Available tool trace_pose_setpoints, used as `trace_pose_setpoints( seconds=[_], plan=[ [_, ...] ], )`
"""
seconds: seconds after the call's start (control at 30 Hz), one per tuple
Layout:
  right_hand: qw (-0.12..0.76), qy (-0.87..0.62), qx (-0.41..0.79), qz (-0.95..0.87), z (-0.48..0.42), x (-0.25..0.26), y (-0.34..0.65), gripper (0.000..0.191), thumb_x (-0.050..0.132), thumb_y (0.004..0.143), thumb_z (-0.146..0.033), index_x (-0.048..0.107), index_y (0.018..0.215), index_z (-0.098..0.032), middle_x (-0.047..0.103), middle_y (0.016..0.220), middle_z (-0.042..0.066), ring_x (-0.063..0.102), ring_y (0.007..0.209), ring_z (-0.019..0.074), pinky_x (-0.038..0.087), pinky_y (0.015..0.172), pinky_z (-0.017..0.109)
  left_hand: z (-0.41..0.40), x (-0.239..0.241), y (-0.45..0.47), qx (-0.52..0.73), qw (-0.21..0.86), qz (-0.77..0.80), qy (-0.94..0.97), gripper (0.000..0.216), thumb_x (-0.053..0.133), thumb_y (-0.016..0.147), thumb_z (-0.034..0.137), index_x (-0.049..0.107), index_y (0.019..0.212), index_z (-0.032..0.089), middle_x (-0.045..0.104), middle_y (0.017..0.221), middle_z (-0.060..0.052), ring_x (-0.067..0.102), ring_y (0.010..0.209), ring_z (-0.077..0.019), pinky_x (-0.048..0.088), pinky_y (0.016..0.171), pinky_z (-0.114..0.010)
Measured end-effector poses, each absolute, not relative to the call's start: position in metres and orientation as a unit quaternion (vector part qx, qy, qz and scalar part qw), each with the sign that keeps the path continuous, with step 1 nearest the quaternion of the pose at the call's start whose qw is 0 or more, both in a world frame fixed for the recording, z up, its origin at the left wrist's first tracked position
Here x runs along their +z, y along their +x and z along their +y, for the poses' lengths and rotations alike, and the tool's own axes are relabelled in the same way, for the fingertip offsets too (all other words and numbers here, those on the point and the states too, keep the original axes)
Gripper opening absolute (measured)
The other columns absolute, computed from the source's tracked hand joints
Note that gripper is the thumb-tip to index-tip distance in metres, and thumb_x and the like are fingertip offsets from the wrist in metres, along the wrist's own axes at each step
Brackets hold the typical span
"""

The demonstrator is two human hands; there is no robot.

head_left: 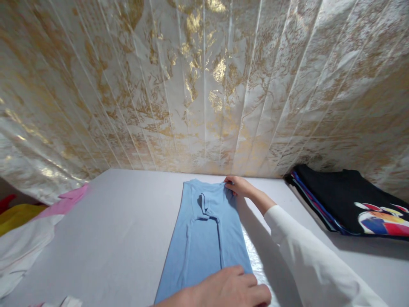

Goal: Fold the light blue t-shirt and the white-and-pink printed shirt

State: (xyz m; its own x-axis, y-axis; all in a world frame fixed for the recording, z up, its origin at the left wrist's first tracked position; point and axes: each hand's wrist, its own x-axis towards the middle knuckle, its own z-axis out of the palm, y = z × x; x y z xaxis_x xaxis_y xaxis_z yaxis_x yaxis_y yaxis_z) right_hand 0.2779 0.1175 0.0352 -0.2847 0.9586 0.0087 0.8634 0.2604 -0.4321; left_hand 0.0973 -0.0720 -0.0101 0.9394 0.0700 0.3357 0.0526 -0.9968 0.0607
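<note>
A light blue shirt [204,238] lies folded lengthwise into a long strip on the pale grey table [121,226], collar end toward the wall. My right hand [238,186], in a white sleeve, reaches to the far top right corner and pinches the fabric there. My left hand [231,290] lies at the near end of the strip, fingers curled over the right edge of the shirt, gripping or pressing it down.
A stack of folded shirts [348,200], black with a colourful print on top, sits at the right by the wall. Loose white, pink and yellow clothes [28,226] pile at the left edge. A gold-and-white patterned wall [204,85] backs the table.
</note>
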Motion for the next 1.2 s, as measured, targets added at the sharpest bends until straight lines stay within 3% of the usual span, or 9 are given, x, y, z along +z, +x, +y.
trace_pose_setpoints(
  seconds=[0.2, 0.37, 0.5, 0.63, 0.73, 0.9, 1.2],
  plan=[
    [0.148, -0.594, 0.149, -0.777, 0.123, 0.050, 0.279, 0.027, 0.047, 0.084, -0.012, 0.067, 0.102, -0.015, 0.069, 0.073, 0.001, 0.060, 0.059, 0.0118, 0.043, 0.062, 0.020, -0.070, 0.005, 0.103, 0.176, 0.048, -0.001, 0.983, 0.015, 0.054, 0.097, 0.022, 0.053, 0.111, 0.027, 0.062, 0.098, 0.003, 0.058, 0.079, -0.0113, 0.040, 0.061, -0.027],
    [0.151, -0.610, 0.108, -0.770, 0.131, 0.045, 0.283, 0.027, 0.050, 0.080, -0.010, 0.069, 0.098, -0.016, 0.072, 0.091, 0.006, 0.064, 0.082, 0.0169, 0.043, 0.071, 0.021, -0.072, 0.006, 0.115, 0.155, 0.048, -0.020, 0.987, 0.021, 0.059, 0.093, 0.025, 0.053, 0.113, 0.026, 0.064, 0.105, 0.001, 0.059, 0.079, -0.0137, 0.041, 0.059, -0.031],
    [0.139, -0.619, 0.081, -0.769, 0.132, 0.030, 0.287, 0.030, 0.051, 0.074, -0.004, 0.071, 0.093, -0.015, 0.072, 0.090, 0.008, 0.063, 0.085, 0.0196, 0.042, 0.072, 0.023, -0.071, 0.003, 0.122, 0.134, 0.059, -0.019, 0.989, 0.021, 0.058, 0.094, 0.023, 0.054, 0.115, 0.023, 0.063, 0.112, 0.001, 0.060, 0.086, -0.0126, 0.045, 0.064, -0.029],
    [0.147, -0.606, 0.048, -0.780, 0.128, 0.023, 0.289, 0.035, 0.050, 0.072, 0.001, 0.069, 0.095, -0.017, 0.070, 0.097, 0.006, 0.059, 0.093, 0.0185, 0.041, 0.080, 0.023, -0.068, 0.001, 0.113, 0.145, 0.079, 0.002, 0.986, 0.013, 0.053, 0.098, 0.027, 0.056, 0.110, 0.025, 0.063, 0.112, 0.003, 0.060, 0.087, -0.0111, 0.042, 0.063, -0.026],
    [0.174, -0.605, 0.005, -0.777, 0.120, 0.024, 0.285, 0.037, 0.049, 0.074, 0.001, 0.065, 0.105, -0.014, 0.065, 0.106, 0.010, 0.054, 0.101, 0.0217, 0.039, 0.090, 0.030, -0.065, 0.003, 0.096, 0.144, 0.036, 0.019, 0.989, 0.005, 0.057, 0.096, 0.027, 0.057, 0.097, 0.022, 0.064, 0.105, 0.002, 0.056, 0.084, -0.0132, 0.039, 0.063, -0.028],
    [0.221, -0.599, -0.045, -0.768, 0.096, 0.015, 0.267, 0.041, 0.045, 0.081, -0.002, 0.054, 0.120, -0.009, 0.057, 0.116, 0.016, 0.050, 0.107, 0.0250, 0.039, 0.094, 0.036, -0.065, 0.011, 0.079, 0.135, -0.021, 0.024, 0.990, 0.015, 0.067, 0.089, 0.025, 0.055, 0.081, 0.020, 0.061, 0.086, 0.002, 0.051, 0.076, -0.0154, 0.034, 0.060, -0.030],
    [0.288, -0.534, -0.018, -0.795, 0.022, 0.033, 0.259, 0.038, 0.046, 0.088, -0.015, 0.043, 0.126, -0.016, 0.052, 0.124, 0.015, 0.048, 0.115, 0.0264, 0.041, 0.097, 0.043, -0.076, 0.032, 0.074, 0.133, 0.069, 0.060, 0.987, 0.004, 0.058, 0.094, 0.022, 0.058, 0.091, 0.020, 0.064, 0.095, 0.000, 0.053, 0.090, -0.0161, 0.036, 0.076, -0.030]
  ],
)
